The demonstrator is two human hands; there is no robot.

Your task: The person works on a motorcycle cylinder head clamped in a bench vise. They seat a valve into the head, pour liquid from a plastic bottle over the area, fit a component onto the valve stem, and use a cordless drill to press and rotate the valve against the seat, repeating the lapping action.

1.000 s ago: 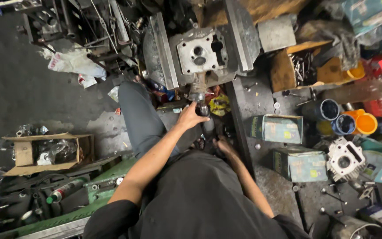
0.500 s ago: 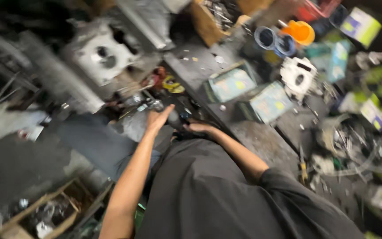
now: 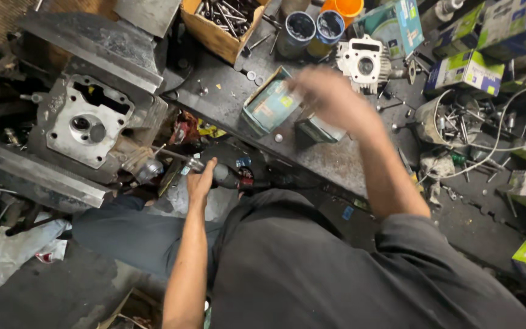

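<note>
Grey cast metal fills the space just beyond the left hand (image 3: pixel 201 181): an engine cylinder head (image 3: pixel 89 128) lies face up, its chamber, valve seats and bolt holes bare, tilted against steel plates. The left hand is clenched around a dark, stubby hand tool (image 3: pixel 223 175), whose metal tip points toward a small shiny fitting (image 3: pixel 149 169) at the near corner of the head; tip and fitting look close, but whether they touch cannot be told.

The right hand (image 3: pixel 330 94) is raised over the dark oily bench (image 3: pixel 330 161), blurred by motion, fingers loosely curled. It seems to hold nothing, though the blur makes that uncertain. Directly under it sit two small cardboard boxes (image 3: pixel 270 103), one lying open on its side.

Judging by how things lie, the work on the head looks to be partway: the head is stripped and exposed, with no valves or springs visible in it, and the tool is in hand but not plainly engaged.

Farther out from the right hand stand a smaller finned cylinder (image 3: pixel 365 63), paint tins (image 3: pixel 299 27), an orange cup (image 3: pixel 348 7) and a wooden box of bolts (image 3: pixel 223 21). To that hand's outer side are a can of scrap hardware (image 3: pixel 442 116) and stacked green and white cartons (image 3: pixel 467 68).
</note>
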